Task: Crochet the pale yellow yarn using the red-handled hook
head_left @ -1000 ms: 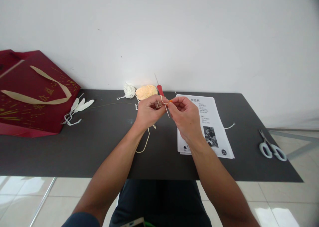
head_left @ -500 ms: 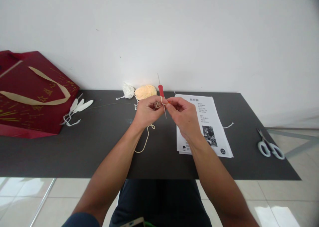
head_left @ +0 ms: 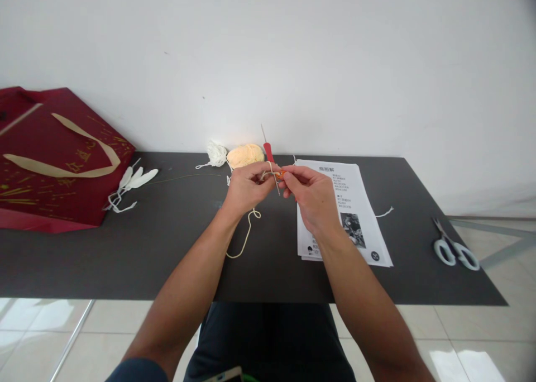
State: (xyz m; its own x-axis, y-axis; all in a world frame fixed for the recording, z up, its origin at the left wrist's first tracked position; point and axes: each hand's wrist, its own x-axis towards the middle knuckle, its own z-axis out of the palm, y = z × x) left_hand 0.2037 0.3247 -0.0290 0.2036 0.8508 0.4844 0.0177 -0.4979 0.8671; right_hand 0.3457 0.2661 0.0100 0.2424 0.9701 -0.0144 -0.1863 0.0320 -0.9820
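Note:
My left hand [head_left: 247,186] is closed on a strand of cream yarn [head_left: 245,234] that loops over its fingers and hangs down onto the dark table [head_left: 167,242]. My right hand [head_left: 312,195] pinches an orange-handled crochet hook [head_left: 277,180], its thin metal tip pointing down between the two hands. Both hands meet above the middle of the table. Behind them lie a peach yarn ball [head_left: 245,154], a small white yarn bundle [head_left: 216,152] and a red-handled hook [head_left: 267,146] by the wall.
A printed instruction sheet [head_left: 345,203] lies under my right wrist. White-handled scissors [head_left: 454,248] rest at the right end. A red gift bag [head_left: 50,158] lies at the left, with white feather-like pieces [head_left: 132,181] beside it. A short yarn scrap [head_left: 385,211] sits right of the sheet.
The hook's tip has shifted slightly left and its angle changed between my fingers; both hands stay in almost the same place.

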